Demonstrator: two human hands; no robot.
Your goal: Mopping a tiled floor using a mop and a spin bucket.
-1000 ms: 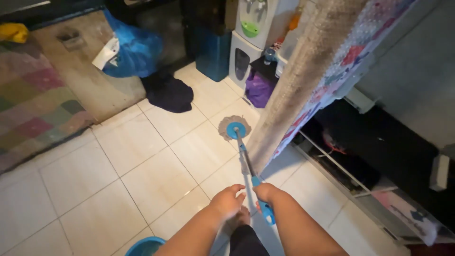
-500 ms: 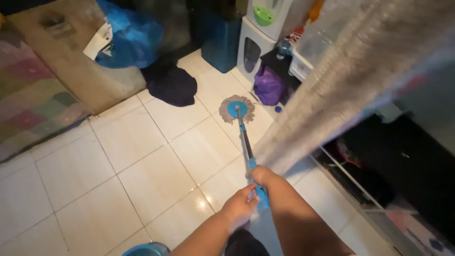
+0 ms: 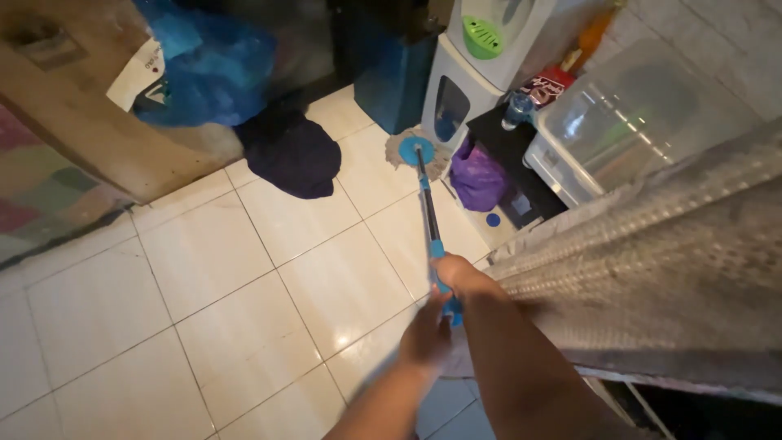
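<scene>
I hold a spin mop with a grey and blue handle [image 3: 427, 213] in both hands. My right hand [image 3: 461, 275] grips the handle higher up, at its blue collar. My left hand [image 3: 430, 328] grips just below it, nearer to me. The round mop head [image 3: 415, 151], blue disc with grey strands, rests on the white tiled floor [image 3: 244, 277] far ahead, against the base of a white water dispenser [image 3: 471, 73].
A purple bag [image 3: 479, 178] and a clear plastic box [image 3: 619, 122] lie right of the mop head. A dark cloth [image 3: 289, 153] and a blue plastic bag [image 3: 208, 69] sit at the back left. A lifted grey-backed mat [image 3: 668, 261] hangs on my right.
The mop head has slid away from me across the tiles to the water dispenser's base. My arms have stretched forward, and the view has swung right and up.
</scene>
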